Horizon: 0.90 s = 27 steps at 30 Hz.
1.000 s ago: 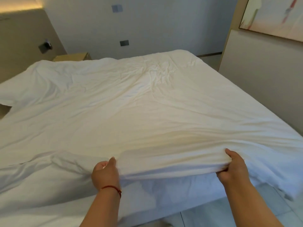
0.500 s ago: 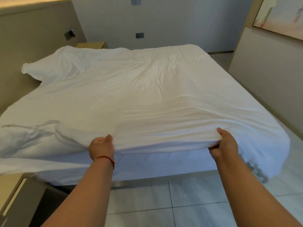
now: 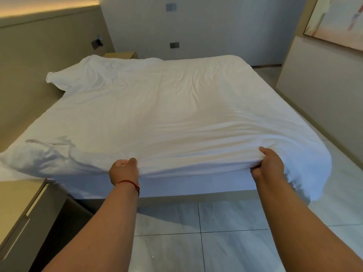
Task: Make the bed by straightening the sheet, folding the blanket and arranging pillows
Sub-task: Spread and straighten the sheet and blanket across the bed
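The bed (image 3: 196, 190) fills the middle of your view, its near edge running from eight o'clock to four o'clock, with the pale tiled floor (image 3: 225, 222) below it at six o'clock. Over the bed lies the white blanket (image 3: 167, 114), spread across nearly the whole surface, creased in long folds toward your side; its corner at nine o'clock is bunched and overhangs the bed, and its corner at four o'clock droops off the bed toward the floor. At ten o'clock, by the padded headboard wall (image 3: 39, 65), a white pillow (image 3: 64, 77) shows partly from under the blanket. A bedside cabinet (image 3: 23, 209) stands at eight o'clock, just beside the bed; whether the overhanging corner touches it cannot be told. A framed painting (image 3: 337, 20) hangs at two o'clock. Your left hand (image 3: 124, 172), with a red cord bracelet (image 3: 129, 183) at the wrist, has its grip closed on the blanket's near edge, thumb on top and fingers curled beneath. Your right hand (image 3: 268, 165) likewise has its grip closed round the same edge, at four o'clock, well apart from the left. Between the two hands the edge is lifted clear of the mattress side.
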### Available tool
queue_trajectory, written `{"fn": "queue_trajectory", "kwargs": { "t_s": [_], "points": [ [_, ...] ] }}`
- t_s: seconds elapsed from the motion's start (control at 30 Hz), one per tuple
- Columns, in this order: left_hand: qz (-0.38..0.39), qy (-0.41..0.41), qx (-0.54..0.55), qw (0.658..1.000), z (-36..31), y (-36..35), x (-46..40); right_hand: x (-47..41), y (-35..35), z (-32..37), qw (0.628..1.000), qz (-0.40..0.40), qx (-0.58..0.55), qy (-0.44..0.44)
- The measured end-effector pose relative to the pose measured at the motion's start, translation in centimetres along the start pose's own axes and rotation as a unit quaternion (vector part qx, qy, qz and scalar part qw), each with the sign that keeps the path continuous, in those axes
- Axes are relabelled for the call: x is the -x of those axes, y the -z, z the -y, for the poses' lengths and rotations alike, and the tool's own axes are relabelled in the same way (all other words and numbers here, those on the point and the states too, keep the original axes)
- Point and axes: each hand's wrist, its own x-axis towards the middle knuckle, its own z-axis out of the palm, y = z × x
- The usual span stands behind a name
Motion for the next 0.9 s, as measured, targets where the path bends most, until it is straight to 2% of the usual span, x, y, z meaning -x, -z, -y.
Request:
{"fn": "queue_trajectory", "kwargs": {
  "t_s": [0.23,0.37,0.5,0.7,0.9],
  "points": [
    [-0.012,-0.024,0.023,0.999,1.2,4.5,5.5,5.1,4.7,0.8,1.0,-0.017,-0.012,0.016],
    [-0.013,-0.004,0.055,0.998,2.9,6.7,8.8,9.2,7.2,1.5,0.999,-0.043,-0.01,0.022],
    [-0.022,-0.011,0.063,0.998,2.8,8.5,9.1,11.9,8.4,1.0,0.998,-0.046,0.009,0.032],
    [-0.027,-0.051,0.044,0.997,-1.6,7.0,5.6,10.9,4.2,2.3,0.997,-0.013,0.045,0.068],
    [-0.03,-0.067,0.049,0.996,-7.6,1.2,0.0,3.9,-3.0,4.9,0.989,0.021,0.105,0.106]
  ]
}}
